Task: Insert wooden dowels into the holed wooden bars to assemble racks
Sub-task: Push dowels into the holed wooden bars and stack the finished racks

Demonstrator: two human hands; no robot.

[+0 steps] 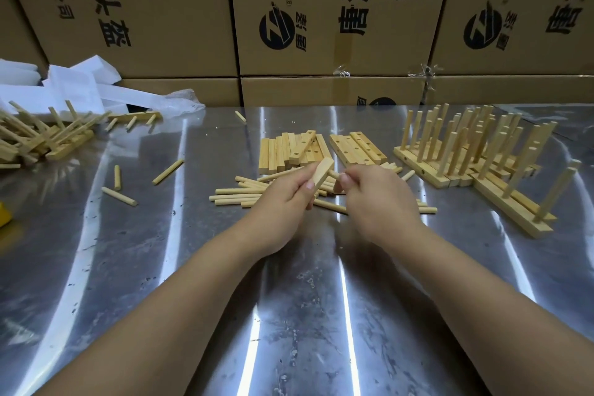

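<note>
My left hand (283, 199) grips a short wooden bar (323, 172), tilted with its upper end toward the stacks. Close beside it, my right hand (373, 196) pinches a short dowel (334, 174) whose tip points at the bar. Under both hands lies a loose pile of dowels (238, 194) on the metal table. Behind them rest two stacks of holed bars (291, 149), the right stack (356, 146) showing its holes. Finished racks (466, 145) with upright dowels stand at the right.
The shiny metal table (160, 267) carries stray dowels (119, 196) at the left. A heap of assembled racks (41, 135) and white plastic wrapping (80, 87) lie at the far left. Cardboard boxes (321, 10) form a wall along the back edge.
</note>
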